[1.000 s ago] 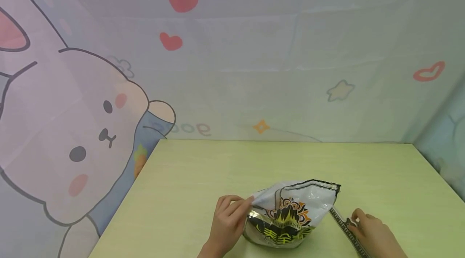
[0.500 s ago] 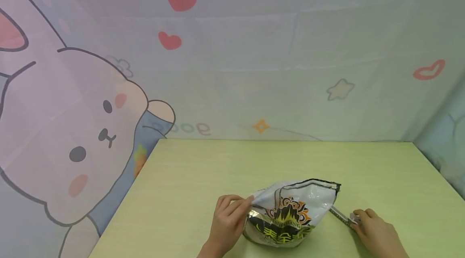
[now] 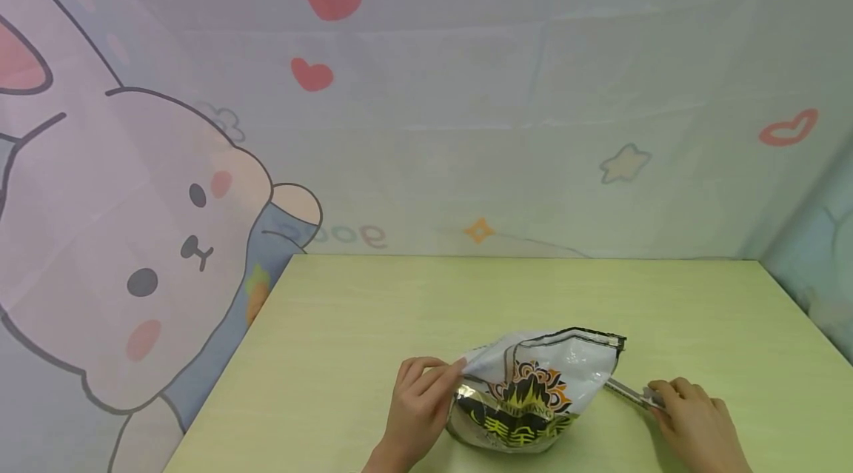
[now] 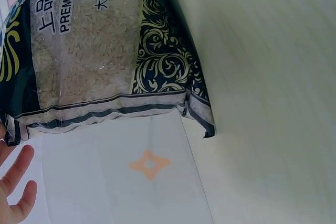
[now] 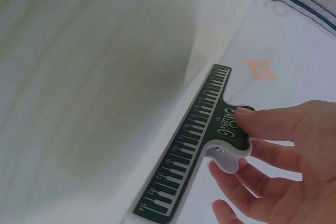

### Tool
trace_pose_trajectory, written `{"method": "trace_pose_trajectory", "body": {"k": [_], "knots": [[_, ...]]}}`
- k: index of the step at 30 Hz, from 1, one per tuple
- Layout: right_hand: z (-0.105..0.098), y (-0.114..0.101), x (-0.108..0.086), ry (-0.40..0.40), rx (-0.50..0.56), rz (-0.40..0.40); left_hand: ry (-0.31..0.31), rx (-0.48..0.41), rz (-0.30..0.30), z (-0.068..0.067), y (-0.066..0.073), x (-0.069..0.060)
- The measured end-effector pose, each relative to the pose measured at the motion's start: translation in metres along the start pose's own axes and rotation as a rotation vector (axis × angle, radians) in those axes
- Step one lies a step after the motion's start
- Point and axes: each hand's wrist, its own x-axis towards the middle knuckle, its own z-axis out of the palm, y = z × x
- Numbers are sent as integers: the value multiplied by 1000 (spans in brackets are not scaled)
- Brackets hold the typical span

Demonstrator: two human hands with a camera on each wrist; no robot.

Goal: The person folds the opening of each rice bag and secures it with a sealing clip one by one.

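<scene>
A bag of rice point(image 3: 526, 403) stands on the table, its white upper part creased and leaning. My left hand point(image 3: 416, 410) pinches the bag's upper left corner; in the left wrist view, the grains show through a clear panel of the rice bag point(image 4: 94, 61), and only some fingers point(image 4: 18, 169) appear at the frame's edge. Right of the bag, my right hand point(image 3: 700, 425) holds a long clip point(image 3: 629, 393) by its handle, the far end close to the bag's right edge. Piano keys and "Music" are printed on the clip point(image 5: 184, 156), with the right thumb point(image 5: 268, 124) on its tab.
The pale yellow-green table point(image 3: 360, 310) extends behind and to both sides of the bag. A cloth backdrop point(image 3: 426, 125) with a rabbit, hearts and stars hangs along the table's back edge and left side.
My right hand has turned the clip, so its printed face, broad to the head camera before, now shows as a narrow strip. The left hand and the rice bag have stayed put.
</scene>
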Motion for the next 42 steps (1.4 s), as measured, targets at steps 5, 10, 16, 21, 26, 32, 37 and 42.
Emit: {"method": "trace_pose_trajectory", "body": {"k": [5, 10, 16, 21, 26, 32, 37, 42], "knots": [[-1, 0, 0, 32, 22, 16, 2, -1, -2, 0, 0, 0], [-2, -1, 2, 43, 41, 52, 0, -4, -4, 0, 1, 0], [-2, -1, 3, 125, 56, 38, 5, -7, 2, 0, 1, 0], [-1, 0, 3, 233, 70, -8, 9, -6, 7, 0, 1, 1], [-3, 3, 4, 319, 95, -72, 8, -6, 4, 0, 1, 1], [-6, 5, 6, 359, 124, -109, 1, -2, 3, -1, 1, 1], [-11, 3, 6, 345, 145, -87, -1, -3, 5, -1, 1, 1], [-16, -1, 7, 320, 155, -50, -4, -4, 1, -1, 1, 1]]}}
